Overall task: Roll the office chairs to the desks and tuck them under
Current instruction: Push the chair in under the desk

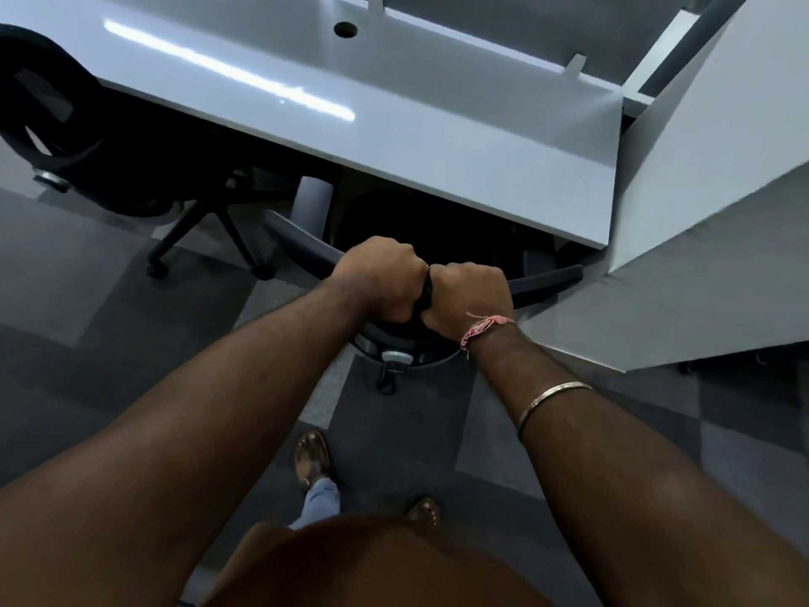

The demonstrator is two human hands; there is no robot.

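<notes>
An office workspace, shown by its furniture and floor.

A long white bench (394,124) with a round cable hole (345,29) is seen beyond the hands (420,286). Black swivel chairs on castors are parked at it: one (437,238) directly under the hands, another (79,138) to their left. Grey carpet tiles (131,308) in alternating shades are laid below, and a white partition panel (700,212) stands to the right.
</notes>
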